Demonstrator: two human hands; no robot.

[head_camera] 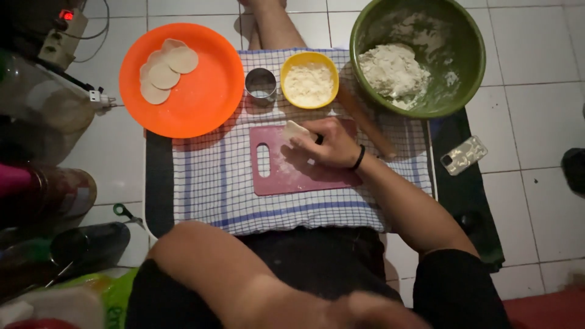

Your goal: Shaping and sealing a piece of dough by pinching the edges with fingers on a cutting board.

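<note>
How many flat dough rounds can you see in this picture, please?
5 visible: four dough rounds overlap on the orange plate, at and, and one is under the right hand on the red cutting board. More may lie hidden beneath the stack.

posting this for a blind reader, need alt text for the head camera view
Seen from above, a person's right hand holds a small piece of dough over a red cutting board on a checked cloth. Beyond it sit an orange plate of dough rounds, a yellow flour bowl and a green dough bowl.
</note>
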